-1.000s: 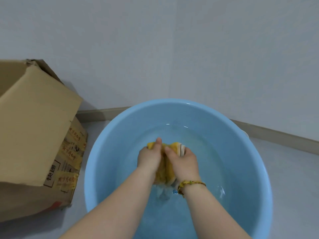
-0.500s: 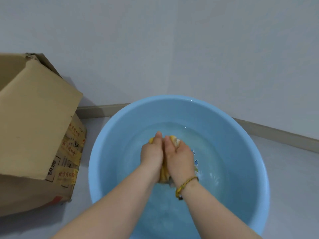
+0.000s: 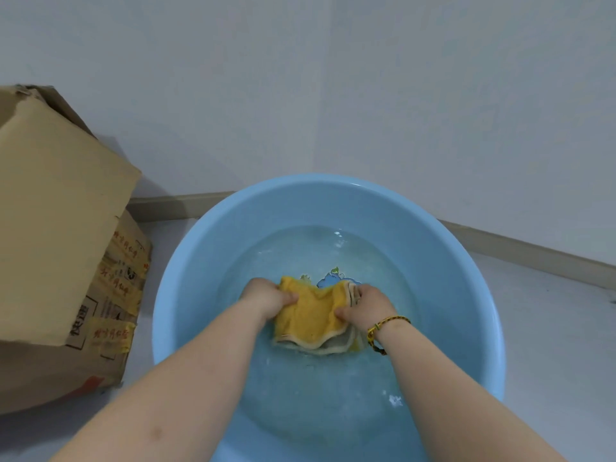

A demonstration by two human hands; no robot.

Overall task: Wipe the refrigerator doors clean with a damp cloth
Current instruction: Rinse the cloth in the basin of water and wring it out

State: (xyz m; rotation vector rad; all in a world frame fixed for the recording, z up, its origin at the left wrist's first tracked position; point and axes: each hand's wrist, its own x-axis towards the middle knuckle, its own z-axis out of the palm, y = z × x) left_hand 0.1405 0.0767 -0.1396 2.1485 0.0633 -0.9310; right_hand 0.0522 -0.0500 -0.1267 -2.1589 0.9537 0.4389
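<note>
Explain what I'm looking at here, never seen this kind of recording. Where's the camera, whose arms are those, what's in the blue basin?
There is no robot here. A person works with bare hands, and the single wide-angle camera sits on their head, looking forward and down. So the two arms coming in from the bottom edge are the wearer's own.

The left hand and the right hand each grip one side of a yellow cloth, which is spread between them. Its lower edge seems to dip into the water in a blue plastic basin. The right wrist wears a braided bracelet.

The basin stands on a pale floor by the wall, with a taped cardboard box to its left. This looks like wetting the cloth before any wiping.
</note>
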